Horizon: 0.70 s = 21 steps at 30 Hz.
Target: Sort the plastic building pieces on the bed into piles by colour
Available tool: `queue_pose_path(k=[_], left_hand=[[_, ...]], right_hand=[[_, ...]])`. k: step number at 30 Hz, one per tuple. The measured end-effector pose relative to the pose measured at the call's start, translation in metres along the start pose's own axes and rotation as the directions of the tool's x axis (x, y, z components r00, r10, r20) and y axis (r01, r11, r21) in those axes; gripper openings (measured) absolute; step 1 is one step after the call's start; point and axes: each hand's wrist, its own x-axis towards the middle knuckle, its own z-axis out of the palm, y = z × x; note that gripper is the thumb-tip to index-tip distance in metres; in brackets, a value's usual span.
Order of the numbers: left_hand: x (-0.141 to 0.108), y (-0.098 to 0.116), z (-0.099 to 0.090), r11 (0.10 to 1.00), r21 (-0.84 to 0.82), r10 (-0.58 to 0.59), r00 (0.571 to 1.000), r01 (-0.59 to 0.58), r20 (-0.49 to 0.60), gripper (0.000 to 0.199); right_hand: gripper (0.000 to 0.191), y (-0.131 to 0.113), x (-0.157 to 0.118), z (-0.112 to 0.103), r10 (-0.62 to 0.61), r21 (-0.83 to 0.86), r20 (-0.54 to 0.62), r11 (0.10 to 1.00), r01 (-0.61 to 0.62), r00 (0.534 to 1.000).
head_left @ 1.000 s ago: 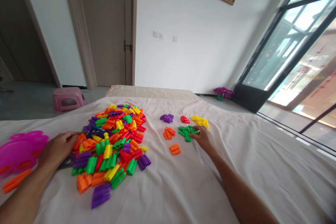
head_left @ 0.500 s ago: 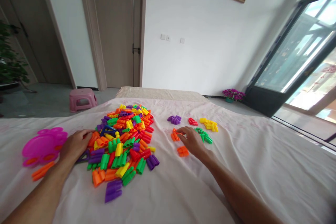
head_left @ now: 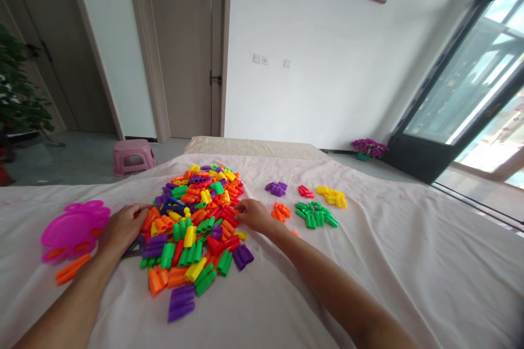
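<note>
A heap of colourful plastic building blocks (head_left: 190,237), joined tube shapes with rounded tips, lies on the cloth-covered table. My left hand (head_left: 125,226) rests against the heap's left edge, fingers loosely stretched onto orange blocks and grasping nothing visible. At the right edge my right hand (head_left: 256,215) has its bent fingers and thumb on a red block (head_left: 230,215), partly hidden by the fingertips. Right of the heap, small single-colour groups lie apart: purple blocks (head_left: 277,188), red blocks (head_left: 305,191), yellow blocks (head_left: 332,196), orange blocks (head_left: 280,211) and green blocks (head_left: 315,215).
A pink paw-shaped tray (head_left: 67,229) lies beside my left forearm, with an orange block (head_left: 72,269) near it. The pale tablecloth (head_left: 409,262) has folds on the right. Beyond the table are a pink stool (head_left: 133,157) and potted magenta flowers (head_left: 368,147).
My right hand has moved left from the orange group to the heap's right edge, uncovering the green group. My left hand stays by the heap; the whole view has shifted slightly.
</note>
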Motion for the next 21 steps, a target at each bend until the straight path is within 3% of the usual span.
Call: queue_pose_path(k=[6,10,12,14,17,21], left_hand=[[0.002,-0.003,0.002,1.000,0.001,0.007,1.000,-0.006,-0.010,0.049],[0.002,-0.003,0.002,1.000,0.009,-0.006,1.000,0.006,0.000,0.049],[0.002,-0.002,0.001,1.000,0.017,-0.021,1.000,0.020,0.003,0.050],[0.001,-0.001,0.001,0.999,0.025,-0.028,1.000,0.028,0.000,0.051],[0.002,-0.002,0.001,0.999,0.038,-0.031,1.000,0.031,0.001,0.052],[0.004,-0.005,0.003,0.998,0.059,-0.022,1.000,0.022,-0.010,0.051]], right_hand=[[0.018,0.001,-0.006,0.003,-0.017,-0.026,-0.027,1.000,0.016,0.999],[0.016,0.017,-0.013,-0.008,-0.115,0.053,-0.177,0.991,0.126,0.978],[0.017,0.033,-0.019,-0.023,-0.095,0.080,-0.283,0.989,0.122,0.954],[0.018,0.052,-0.027,-0.042,-0.029,0.075,-0.353,0.995,0.060,0.935],[0.016,0.075,-0.044,-0.066,0.106,0.051,-0.359,0.994,-0.094,0.927],[0.016,0.089,-0.064,-0.075,0.216,-0.079,-0.321,0.964,-0.254,0.922]])
